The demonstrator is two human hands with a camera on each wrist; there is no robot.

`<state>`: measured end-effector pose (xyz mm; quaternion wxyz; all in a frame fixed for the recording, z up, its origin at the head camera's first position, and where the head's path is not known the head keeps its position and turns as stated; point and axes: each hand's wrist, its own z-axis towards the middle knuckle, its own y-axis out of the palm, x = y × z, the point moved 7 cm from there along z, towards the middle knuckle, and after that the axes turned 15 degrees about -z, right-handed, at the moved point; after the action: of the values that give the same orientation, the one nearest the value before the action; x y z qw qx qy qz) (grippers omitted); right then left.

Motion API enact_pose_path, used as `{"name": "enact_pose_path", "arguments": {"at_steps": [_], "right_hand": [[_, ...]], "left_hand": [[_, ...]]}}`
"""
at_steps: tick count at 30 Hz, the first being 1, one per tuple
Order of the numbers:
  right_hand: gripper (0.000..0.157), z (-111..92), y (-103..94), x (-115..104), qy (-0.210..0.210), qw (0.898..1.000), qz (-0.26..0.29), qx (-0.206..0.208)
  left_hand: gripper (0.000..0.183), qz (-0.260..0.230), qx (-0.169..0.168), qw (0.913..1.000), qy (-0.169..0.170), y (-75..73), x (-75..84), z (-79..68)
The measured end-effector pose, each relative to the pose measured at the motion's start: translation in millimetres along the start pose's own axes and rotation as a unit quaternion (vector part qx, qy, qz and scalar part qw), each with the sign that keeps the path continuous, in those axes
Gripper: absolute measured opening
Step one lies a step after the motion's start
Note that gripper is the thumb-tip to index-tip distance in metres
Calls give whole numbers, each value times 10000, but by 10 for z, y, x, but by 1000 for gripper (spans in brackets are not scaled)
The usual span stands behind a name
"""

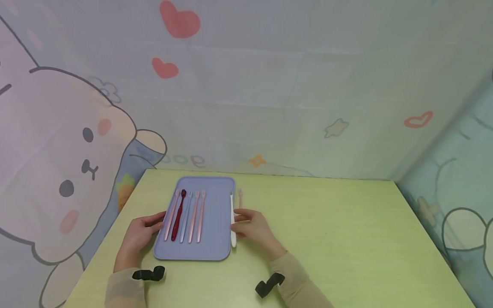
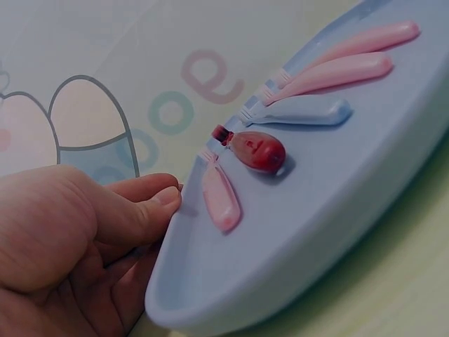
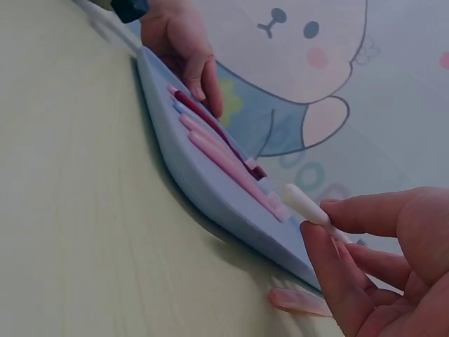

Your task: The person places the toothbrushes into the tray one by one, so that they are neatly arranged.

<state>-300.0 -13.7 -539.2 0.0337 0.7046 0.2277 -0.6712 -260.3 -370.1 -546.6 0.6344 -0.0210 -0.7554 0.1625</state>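
A lavender tray (image 1: pixel 216 214) holds several toothbrushes in a row: a pink toothbrush (image 2: pixel 221 200) leftmost, then a dark red toothbrush (image 1: pixel 177 220), a light blue toothbrush (image 2: pixel 302 111) and two more pink ones. My left hand (image 1: pixel 141 233) rests at the tray's left edge, thumb and fingertips touching the rim. Over the tray's right edge, my right hand (image 1: pixel 252 229) pinches a white toothbrush (image 1: pixel 233 222) between thumb and fingers. Another pink toothbrush (image 3: pixel 298 300) lies on the table just right of the tray, partly hidden by the right hand.
The light green table (image 1: pixel 327 239) extends far to the right of the tray. A cartoon-printed cloth (image 1: pixel 289 107) hangs along the table's back edge and at both sides. Black straps with camera mounts (image 1: pixel 148 274) sit on both sleeved wrists.
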Motion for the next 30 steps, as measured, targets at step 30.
{"name": "enact_pose_path", "arguments": {"at_steps": [30], "right_hand": [[56,115,526,-202,-183,9988,-454,-33]], "left_hand": [[45,27,66,9999,-82,-17,-76,67]]}}
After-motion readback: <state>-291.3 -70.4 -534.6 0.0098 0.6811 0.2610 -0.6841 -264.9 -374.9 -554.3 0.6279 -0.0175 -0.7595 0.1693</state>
